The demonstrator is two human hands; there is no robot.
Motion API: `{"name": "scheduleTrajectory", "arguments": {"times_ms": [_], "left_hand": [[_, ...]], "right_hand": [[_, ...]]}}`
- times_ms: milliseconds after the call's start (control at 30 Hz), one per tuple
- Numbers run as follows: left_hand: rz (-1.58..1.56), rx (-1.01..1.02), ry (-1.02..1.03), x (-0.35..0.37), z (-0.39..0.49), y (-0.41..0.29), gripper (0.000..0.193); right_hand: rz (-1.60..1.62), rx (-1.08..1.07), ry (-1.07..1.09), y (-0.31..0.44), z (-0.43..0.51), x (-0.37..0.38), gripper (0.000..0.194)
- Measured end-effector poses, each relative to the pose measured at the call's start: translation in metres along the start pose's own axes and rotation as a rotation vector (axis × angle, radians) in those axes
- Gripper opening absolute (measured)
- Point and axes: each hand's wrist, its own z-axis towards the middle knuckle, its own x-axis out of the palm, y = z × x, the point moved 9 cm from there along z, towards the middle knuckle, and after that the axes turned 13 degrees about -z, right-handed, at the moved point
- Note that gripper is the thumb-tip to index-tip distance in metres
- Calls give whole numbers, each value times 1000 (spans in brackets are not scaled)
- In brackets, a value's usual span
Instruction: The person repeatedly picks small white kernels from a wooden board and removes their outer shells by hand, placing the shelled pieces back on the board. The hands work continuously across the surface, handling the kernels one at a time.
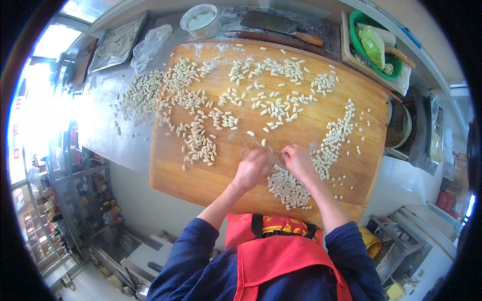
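Observation:
Both hands are over a wooden board (180,180) dusted with flour. My left hand (254,167) is motion-blurred, low over the board; whether its fingers hold anything does not show. Just right of it, my right hand (297,160) has its fingertips pinched together, with any piece between them hidden. Small cube-shaped dough pieces (288,190) form a heap below and beside my right hand, and a band of them runs up to the right. Elongated pressed dough pieces (199,146) lie scattered over the left and upper board. One such piece (263,142) lies just ahead of the hands.
Beyond the board's far edge stand a tub of flour (199,20), a cleaver (269,22) and a dark rolling pin (275,38). A green basket (393,69) with cabbage is at upper right. A plastic bag (152,45) and a tray (116,47) lie upper left.

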Motion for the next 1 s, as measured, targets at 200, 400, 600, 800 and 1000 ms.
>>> {"name": "scheduleTrajectory", "arguments": {"times_ms": [200, 400, 600, 800, 1000], "left_hand": [[109, -134, 295, 20, -8, 19, 19], [29, -153, 232, 6, -13, 25, 14], [-144, -200, 133, 2, -10, 23, 20], [-261, -374, 47, 0, -21, 29, 23], [-8, -165, 89, -3, -15, 24, 15]], "right_hand": [[53, 150, 96, -14, 16, 1, 22], [-136, 302, 46, -24, 43, -10, 28], [158, -143, -343, 40, 14, -45, 18], [616, 314, 369, 24, -19, 32, 13], [81, 17, 45, 17, -4, 6, 15]]}}
